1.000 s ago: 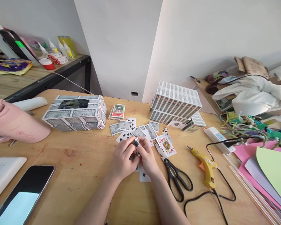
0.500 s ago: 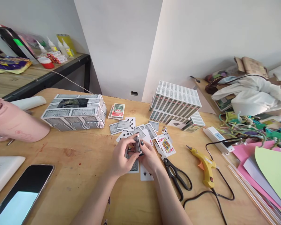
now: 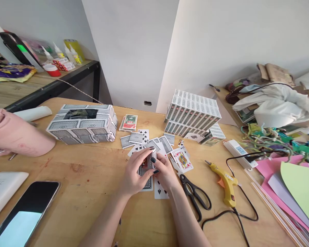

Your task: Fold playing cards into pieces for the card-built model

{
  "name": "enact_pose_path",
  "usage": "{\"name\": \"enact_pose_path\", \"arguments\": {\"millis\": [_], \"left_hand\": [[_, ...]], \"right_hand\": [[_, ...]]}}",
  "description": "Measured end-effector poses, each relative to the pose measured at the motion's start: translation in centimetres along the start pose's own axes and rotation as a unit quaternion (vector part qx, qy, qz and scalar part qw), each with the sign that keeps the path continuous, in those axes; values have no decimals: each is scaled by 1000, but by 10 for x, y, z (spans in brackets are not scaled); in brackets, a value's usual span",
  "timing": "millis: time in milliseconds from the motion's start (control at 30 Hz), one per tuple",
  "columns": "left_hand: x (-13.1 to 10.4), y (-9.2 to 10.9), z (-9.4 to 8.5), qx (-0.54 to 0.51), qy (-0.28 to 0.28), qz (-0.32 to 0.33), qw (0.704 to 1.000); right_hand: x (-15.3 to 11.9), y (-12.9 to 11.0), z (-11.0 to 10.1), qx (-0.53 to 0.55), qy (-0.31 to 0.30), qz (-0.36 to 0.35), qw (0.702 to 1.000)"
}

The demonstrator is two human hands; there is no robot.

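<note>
Both hands meet over the cards in the middle of the table. Between the fingers and thumb of my left hand (image 3: pixel 134 173) is a small upright piece of playing cards (image 3: pixel 153 154), its pale edge toward me. My right hand (image 3: pixel 166 171) pinches the same piece from the other side, dark-nailed fingertips against it. Whether it is one folded card or several is hidden by the fingers. Loose playing cards (image 3: pixel 166 143) lie beyond the hands, some face up, others back up. Beneath the hands is a patterned card (image 3: pixel 147 185), with a spade card (image 3: pixel 160 191) beside it.
A card-covered box (image 3: pixel 84 128) with an opening on top stands left, near a pink bottle (image 3: pixel 23 133). Card packs (image 3: pixel 193 113) are stacked at the back right. Black scissors (image 3: pixel 195 195), a yellow glue gun (image 3: pixel 225 185) and its cord lie right; a phone (image 3: pixel 25 212) lies left.
The piece of playing cards has turned slightly between my hands, and my right fingers have shifted upon it. The things on the table have stayed put.
</note>
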State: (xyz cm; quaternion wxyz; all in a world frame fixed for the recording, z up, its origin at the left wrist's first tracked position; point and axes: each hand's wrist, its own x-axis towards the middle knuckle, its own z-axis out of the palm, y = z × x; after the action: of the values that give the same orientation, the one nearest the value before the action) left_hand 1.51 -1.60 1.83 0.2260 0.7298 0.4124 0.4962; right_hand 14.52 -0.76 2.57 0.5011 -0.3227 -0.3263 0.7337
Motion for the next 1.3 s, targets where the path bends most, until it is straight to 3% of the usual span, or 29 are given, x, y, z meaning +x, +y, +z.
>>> {"name": "enact_pose_path", "arguments": {"millis": [133,267,333,400,500,600,700,800,967,1300], "left_hand": [[0,0,0,3,26,-30,999],[-3,-3,0,-87,50,-121,988],[-3,-8,-1,-185,49,-192,962],[-2,-12,-1,-289,22,-266,919],[2,-16,-4,-389,-36,-355,850],[6,-15,-9,-423,-71,-383,818],[10,-14,-13,-435,-71,-373,817],[11,-15,-15,-405,-56,-370,834],[11,-15,-11,-363,-62,-359,858],[8,-11,-8,-383,-99,-360,845]], "right_hand": [[0,3,-1,-15,-9,-22,1000],[-1,9,-2,-161,90,-146,972],[-3,11,-2,-247,102,-196,943],[-5,12,-2,-294,88,-214,927],[-7,11,-1,-297,67,-216,928],[-4,11,-3,-285,73,-225,929],[0,12,-6,-275,141,-223,924],[3,10,-8,-235,187,-197,933],[2,5,-5,-82,118,-156,977],[-5,-1,-3,0,70,-98,993]]}}
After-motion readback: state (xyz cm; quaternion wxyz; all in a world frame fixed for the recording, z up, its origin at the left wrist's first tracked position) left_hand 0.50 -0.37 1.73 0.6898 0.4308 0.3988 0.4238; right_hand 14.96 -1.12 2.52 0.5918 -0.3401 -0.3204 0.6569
